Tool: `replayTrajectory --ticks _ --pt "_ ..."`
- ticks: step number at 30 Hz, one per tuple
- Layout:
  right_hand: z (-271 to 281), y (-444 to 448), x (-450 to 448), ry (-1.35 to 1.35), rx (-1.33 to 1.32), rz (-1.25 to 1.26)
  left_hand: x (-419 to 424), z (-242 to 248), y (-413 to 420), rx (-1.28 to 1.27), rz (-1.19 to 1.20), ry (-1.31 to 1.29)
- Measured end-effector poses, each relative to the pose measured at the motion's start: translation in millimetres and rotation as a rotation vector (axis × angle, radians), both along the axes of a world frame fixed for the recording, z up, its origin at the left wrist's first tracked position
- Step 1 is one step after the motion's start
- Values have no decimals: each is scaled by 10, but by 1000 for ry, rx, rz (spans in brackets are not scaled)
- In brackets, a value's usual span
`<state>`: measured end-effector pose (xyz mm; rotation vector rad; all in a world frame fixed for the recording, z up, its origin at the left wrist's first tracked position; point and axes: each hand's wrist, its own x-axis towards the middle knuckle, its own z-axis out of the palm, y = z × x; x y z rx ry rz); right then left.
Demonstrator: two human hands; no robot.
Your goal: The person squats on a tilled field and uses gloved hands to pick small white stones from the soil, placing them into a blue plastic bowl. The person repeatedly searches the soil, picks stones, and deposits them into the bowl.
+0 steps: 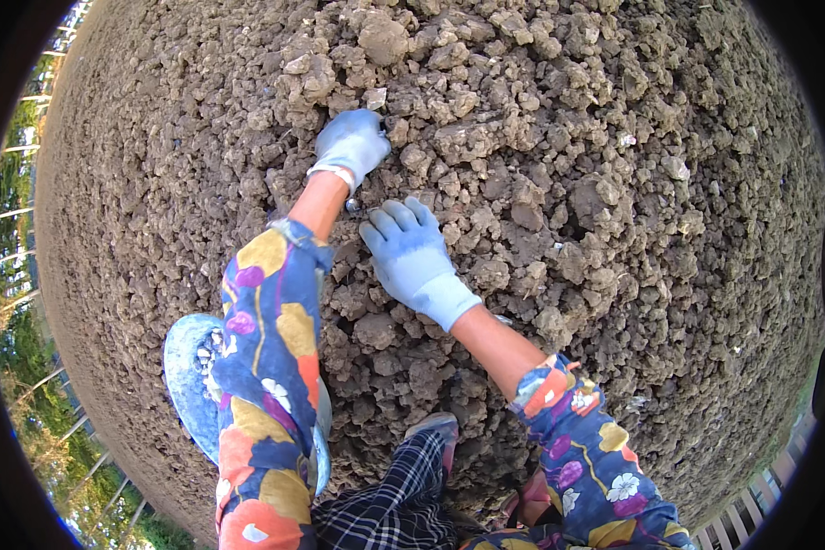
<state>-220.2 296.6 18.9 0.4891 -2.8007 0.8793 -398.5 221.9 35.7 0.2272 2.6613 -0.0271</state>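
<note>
My left hand (352,141), in a pale blue work glove, reaches down to the cloddy brown soil (495,227). Its fingers are curled and turned away, so whether they hold something is hidden. A pale flat fragment (376,98) lies just beyond its knuckles. Closer to me, my right hand (412,254), gloved alike, rests palm down on the clods with its fingers slightly apart and nothing visible in them. A small shiny piece (352,205) lies between the two hands. Beside my left arm, partly covered by the sleeve, stands a light blue basin (184,385) with small whitish pieces inside.
Loose clods and scattered pale bits, such as a whitish lump (675,168), cover the ground. My shoe (440,423) and checked trouser leg (399,488) are below my hands. Posts and greenery (24,275) line the left rim; pale slats (756,505) stand lower right.
</note>
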Motion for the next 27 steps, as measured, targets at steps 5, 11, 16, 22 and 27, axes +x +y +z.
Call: replayTrajectory --ticks 5,11,16,22,27 --pt "55 62 93 -61 26 -5 246 -92 -278 639 409 -180" --pt "24 36 97 -35 1 -20 383 -205 -296 257 111 -27" --pt "5 50 79 -43 -30 -31 289 -122 -177 402 44 5" --pt "41 -23 70 -28 -76 -12 206 -216 -390 860 500 -195" --pt "45 59 83 -83 -23 -10 70 126 -221 1625 1081 -457"
